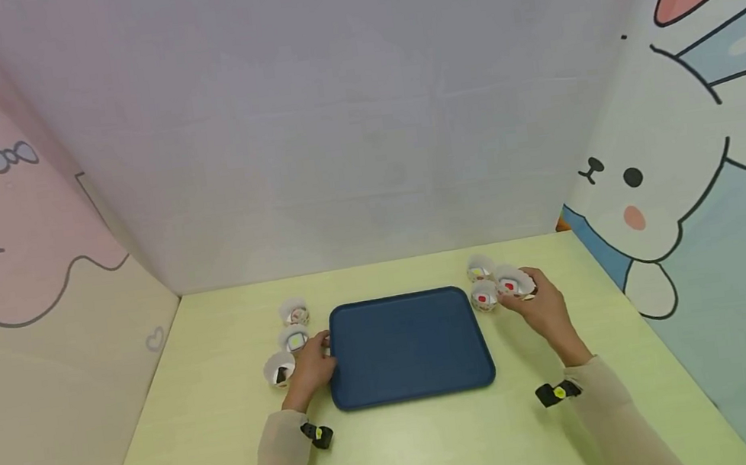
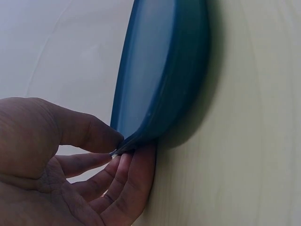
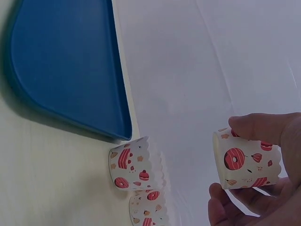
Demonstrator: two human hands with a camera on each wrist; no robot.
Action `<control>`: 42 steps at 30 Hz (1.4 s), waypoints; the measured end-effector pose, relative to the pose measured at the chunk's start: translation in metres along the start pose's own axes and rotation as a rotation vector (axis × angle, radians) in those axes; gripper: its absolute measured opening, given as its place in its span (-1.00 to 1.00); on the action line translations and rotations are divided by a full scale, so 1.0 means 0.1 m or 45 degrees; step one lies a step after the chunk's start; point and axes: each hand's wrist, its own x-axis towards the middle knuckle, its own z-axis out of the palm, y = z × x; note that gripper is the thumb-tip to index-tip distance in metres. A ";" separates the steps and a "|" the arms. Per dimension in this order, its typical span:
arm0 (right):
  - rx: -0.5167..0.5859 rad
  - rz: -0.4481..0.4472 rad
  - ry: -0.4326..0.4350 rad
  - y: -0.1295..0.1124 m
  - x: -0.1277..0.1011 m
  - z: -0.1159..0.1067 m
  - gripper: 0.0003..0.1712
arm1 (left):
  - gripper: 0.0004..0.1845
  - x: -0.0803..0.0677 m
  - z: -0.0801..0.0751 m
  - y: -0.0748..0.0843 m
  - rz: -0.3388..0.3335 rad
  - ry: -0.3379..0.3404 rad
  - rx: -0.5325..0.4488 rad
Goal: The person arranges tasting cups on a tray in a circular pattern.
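Note:
A dark blue rectangular tray [image 1: 407,347] lies on the table between both hands. My left hand [image 1: 315,366] pinches its left rim; in the left wrist view the thumb [image 2: 94,132] is on top of the rim and the fingers are curled under it. On the right, my right hand [image 1: 549,312] grips a white paper baking cup [image 3: 247,162] printed with red donuts and cakes. That cup is raised and has something red inside. Close beside it two more paper cups stand on the table, one at the back [image 1: 480,266] and one nearer [image 1: 484,296].
Left of the tray, three paper cups stand in a slanting row: a far cup [image 1: 294,310], a middle cup [image 1: 294,338] and a near cup [image 1: 279,369] with a black item inside. A white wall [image 1: 363,149] borders the pale table [image 1: 412,450] at the back; printed panels flank it.

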 end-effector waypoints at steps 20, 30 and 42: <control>0.068 -0.091 -0.116 -0.30 0.01 0.33 -0.19 | -0.36 -0.04 0.01 0.03 -0.002 -0.005 -0.008; 0.121 -0.152 -0.155 -0.45 0.04 0.56 -0.19 | -0.37 -0.04 0.00 0.04 -0.012 0.006 -0.004; 0.120 -0.186 -0.174 -0.60 0.18 0.85 -0.22 | -0.38 -0.07 0.00 0.06 0.018 0.024 -0.005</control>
